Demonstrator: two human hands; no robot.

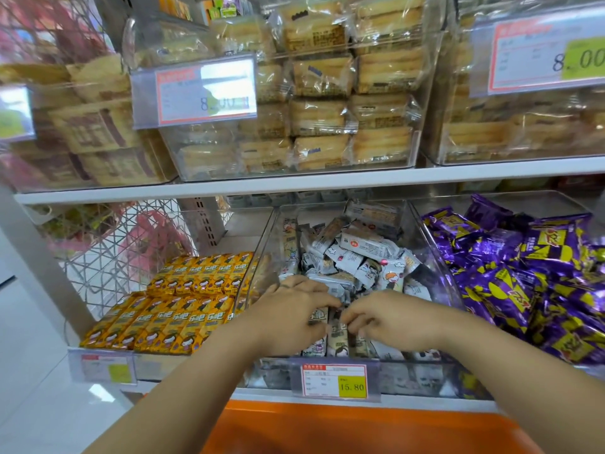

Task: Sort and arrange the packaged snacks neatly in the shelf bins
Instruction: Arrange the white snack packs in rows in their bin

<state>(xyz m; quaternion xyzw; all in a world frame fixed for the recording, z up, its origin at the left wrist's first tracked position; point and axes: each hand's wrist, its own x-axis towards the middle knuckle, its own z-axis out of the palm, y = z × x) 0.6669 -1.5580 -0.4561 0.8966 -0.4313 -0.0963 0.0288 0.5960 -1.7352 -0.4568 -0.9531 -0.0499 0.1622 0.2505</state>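
Note:
A clear middle bin on the lower shelf holds several grey-white snack packets in a loose heap, with a few standing upright in a row at the front. Both my hands reach into the front of this bin. My left hand has its fingers curled round the top of an upright packet. My right hand pinches the top of the neighbouring packet. Their fingertips almost meet over the row.
Yellow snack packs lie in neat rows in the left bin. Purple packets are heaped in the right bin. A price tag hangs on the middle bin's front. Bread packs fill the upper bins. An orange surface lies below.

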